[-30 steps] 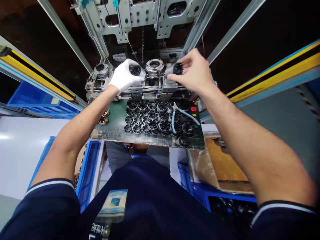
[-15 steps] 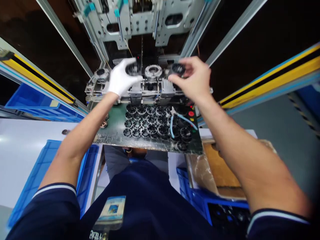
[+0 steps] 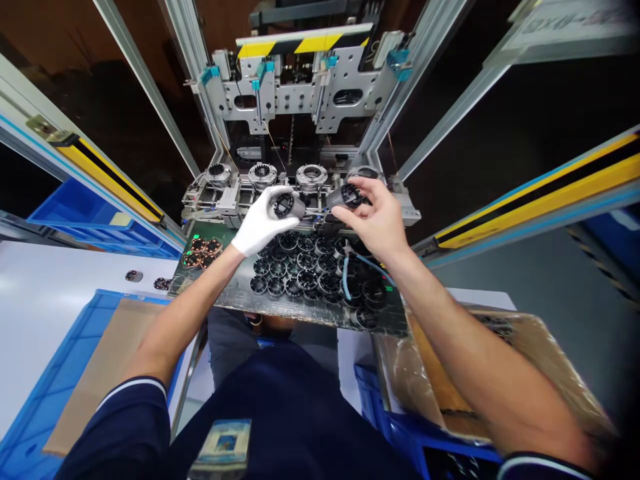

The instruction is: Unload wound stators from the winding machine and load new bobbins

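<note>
My left hand [image 3: 257, 225], in a white glove, is closed around a grey stator core [image 3: 296, 207] with a black slotted end, tilted on its side. My bare right hand [image 3: 381, 219] grips a second stator core [image 3: 340, 197] between thumb and fingers, also tilted. Both cores are held in the air, apart from each other, in front of the machine's row of round fixtures. A black slotted part sits in the second fixture [image 3: 263, 175] from the left, while the ring fixture [image 3: 312, 176] beside it shows an open centre. Below my hands, several stator cores [image 3: 307, 280] stand in rows.
Pliers with light blue handles [image 3: 346, 277] lie on the cores. Copper-wound stators [image 3: 199, 253] stand at the left of the green worktop [image 3: 230, 290]. Yellow-striped bars [image 3: 540, 193] flank the machine. Blue trays [image 3: 60, 373] and a cardboard box [image 3: 540, 353] are at the sides.
Both hands have drawn back from the fixtures towards me, with the cores still held. They are closer together. The camera view has tilted up, showing more of the machine.
</note>
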Demonstrator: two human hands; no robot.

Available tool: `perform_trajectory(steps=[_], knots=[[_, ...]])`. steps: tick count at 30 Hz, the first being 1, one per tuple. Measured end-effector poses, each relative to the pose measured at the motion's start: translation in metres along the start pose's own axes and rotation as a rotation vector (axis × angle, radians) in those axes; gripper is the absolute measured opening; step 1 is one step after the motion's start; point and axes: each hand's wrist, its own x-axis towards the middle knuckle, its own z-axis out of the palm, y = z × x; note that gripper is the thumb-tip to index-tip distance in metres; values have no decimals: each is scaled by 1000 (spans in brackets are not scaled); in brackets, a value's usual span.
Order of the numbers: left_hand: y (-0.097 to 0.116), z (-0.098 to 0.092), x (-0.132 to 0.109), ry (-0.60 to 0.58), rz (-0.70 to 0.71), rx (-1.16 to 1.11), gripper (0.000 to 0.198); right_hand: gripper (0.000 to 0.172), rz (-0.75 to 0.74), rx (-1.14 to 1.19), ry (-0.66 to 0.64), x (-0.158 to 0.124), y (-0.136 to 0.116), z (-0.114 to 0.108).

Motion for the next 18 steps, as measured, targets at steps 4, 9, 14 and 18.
perform_trajectory(steps=[4, 9, 14, 18], knots=[[54, -11, -62, -31, 186, -290, 49, 73, -65, 421, -64, -65, -66, -1], [93, -27, -101, -57, 180, -340, 57, 64, -11, 653, -131, -100, -121, -6], [82, -35, -113, -5, 100, -353, 70, 60, 35, 724, -172, -103, -135, -8], [75, -37, -121, -64, 26, -517, 58, 53, 4, 725, -198, -107, -139, -8]])
